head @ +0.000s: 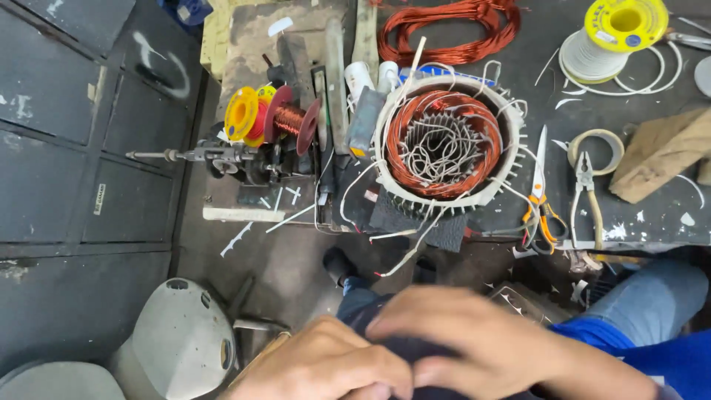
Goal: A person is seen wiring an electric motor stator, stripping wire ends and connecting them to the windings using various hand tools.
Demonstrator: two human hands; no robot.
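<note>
Gripping dark cloth (415,348) at the lap: left hand (326,363) and right hand (481,341), fingers closed on it. Motor stator (444,141) sits at the bench (652,215) edge. Risk: a knee bump could tip it, snagging loose white wires.

Left hand (326,363) and right hand (474,344) curled together, fingertips meeting.

Both hands motion-blurred at bottom edge: left hand (326,363) wrist cut off, right hand (474,344) overlaps it, hiding the dark cloth (415,348) between. Fingers' grip can't tell. Copper coil (452,26) and yellow spool (618,30) cropped by top edge.
</note>
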